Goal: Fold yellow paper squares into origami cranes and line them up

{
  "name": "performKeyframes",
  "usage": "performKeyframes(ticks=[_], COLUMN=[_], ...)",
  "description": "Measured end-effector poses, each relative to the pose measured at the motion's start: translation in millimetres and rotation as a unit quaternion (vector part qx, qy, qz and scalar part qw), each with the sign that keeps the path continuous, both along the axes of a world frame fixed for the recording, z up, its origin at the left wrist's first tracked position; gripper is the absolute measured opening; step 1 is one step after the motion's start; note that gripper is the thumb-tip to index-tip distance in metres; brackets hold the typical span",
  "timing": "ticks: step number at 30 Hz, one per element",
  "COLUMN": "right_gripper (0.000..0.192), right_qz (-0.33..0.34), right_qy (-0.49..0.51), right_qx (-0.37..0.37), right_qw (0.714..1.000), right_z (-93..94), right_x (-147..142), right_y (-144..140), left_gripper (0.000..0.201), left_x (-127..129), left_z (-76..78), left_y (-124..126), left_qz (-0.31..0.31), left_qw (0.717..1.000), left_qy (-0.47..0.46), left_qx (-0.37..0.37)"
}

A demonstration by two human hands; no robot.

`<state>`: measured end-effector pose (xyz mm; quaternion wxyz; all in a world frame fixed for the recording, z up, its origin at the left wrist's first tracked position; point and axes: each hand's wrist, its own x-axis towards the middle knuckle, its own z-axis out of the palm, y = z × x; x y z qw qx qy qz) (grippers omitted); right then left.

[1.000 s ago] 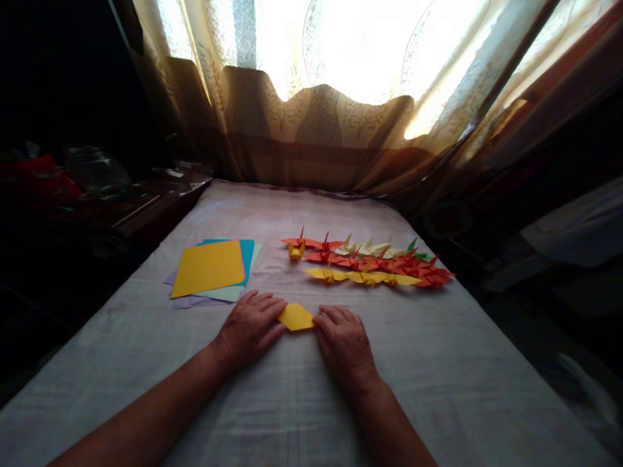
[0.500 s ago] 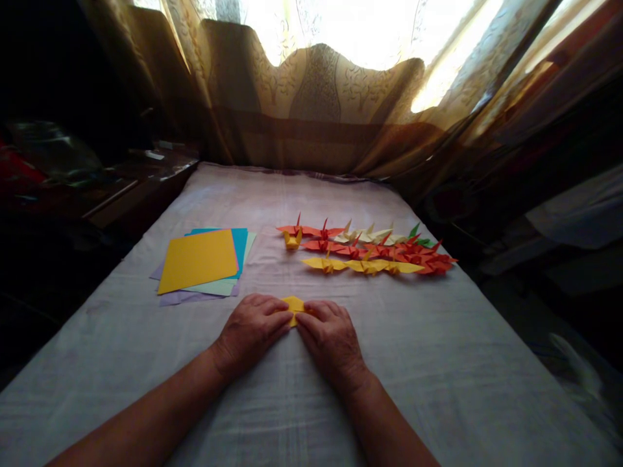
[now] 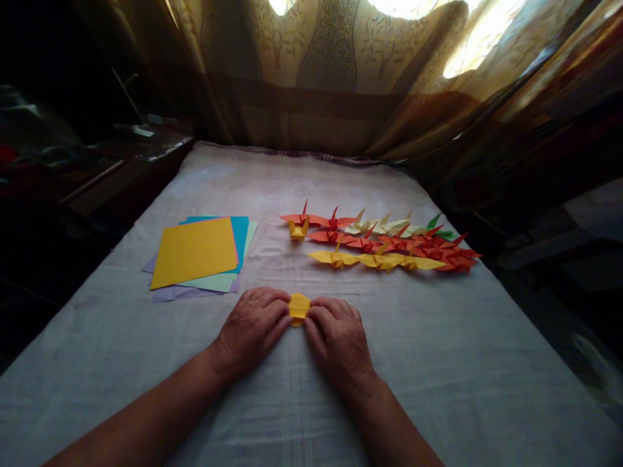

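Note:
Between my hands, low over the cloth, is a small folded piece of yellow paper [image 3: 298, 307]. My left hand [image 3: 256, 331] pinches its left edge, and my right hand [image 3: 341, 340] pinches its right edge, thumbs toward me. A crosswise crease shows on the paper's middle, while its two sides are hidden under the fingers. Beyond the hands to the right stand rows of folded paper cranes: yellow cranes [image 3: 379, 260] nearest, red cranes [image 3: 367, 242] behind them, cream cranes [image 3: 384, 226] and a green crane [image 3: 438, 230] farther back. One small orange-yellow folded piece [image 3: 298, 230] sits at their left end.
A loose stack of square paper sheets [image 3: 195, 253], yellow on top with blue, pale green and lilac below, lies at the left. A pale checked cloth [image 3: 302, 408] covers the surface. Curtains [image 3: 321, 117] hang behind, and a dark side table [image 3: 111, 162] stands at the left.
My fingers have drawn slightly apart, so more of the yellow paper's middle shows, now with a crosswise crease. The head view has tilted down a little.

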<state>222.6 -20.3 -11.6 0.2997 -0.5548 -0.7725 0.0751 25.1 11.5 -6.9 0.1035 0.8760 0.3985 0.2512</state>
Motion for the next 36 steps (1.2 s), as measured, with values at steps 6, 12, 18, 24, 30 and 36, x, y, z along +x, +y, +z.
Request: performKeyframes(ticks=[6, 12, 18, 24, 30, 36], right_gripper=[0.013, 0.011, 0.011, 0.012, 0.007, 0.009], right_qz=[-0.041, -0.082, -0.095, -0.103, -0.110, -0.102], right_qy=[0.033, 0.029, 0.008, -0.006, -0.004, 0.001], right_qx=[-0.027, -0.057, -0.057, -0.058, -0.062, -0.063], right_qw=[0.998, 0.995, 0.994, 0.993, 0.992, 0.993], right_z=[-0.9, 0.2, 1.7, 2.0, 0.5, -3.0], right_x=[-5.6, -11.4, -13.8, -14.8, -14.9, -12.5], right_y=[2.1, 2.9, 3.1, 2.9, 2.6, 2.9], left_gripper=[0.015, 0.013, 0.014, 0.012, 0.012, 0.009], left_x=[2.0, 1.7, 5.5, 7.6, 7.6, 7.3], left_z=[1.2, 1.5, 3.3, 2.4, 4.6, 5.5], left_y=[2.1, 2.1, 2.2, 2.7, 3.8, 4.8], left_qz=[0.020, 0.049, 0.063, 0.079, 0.077, 0.080], left_qw=[0.999, 0.998, 0.997, 0.996, 0.995, 0.992], left_qy=[-0.003, -0.004, 0.001, 0.006, 0.004, -0.001], left_qx=[-0.025, -0.040, -0.045, -0.048, -0.065, -0.097])
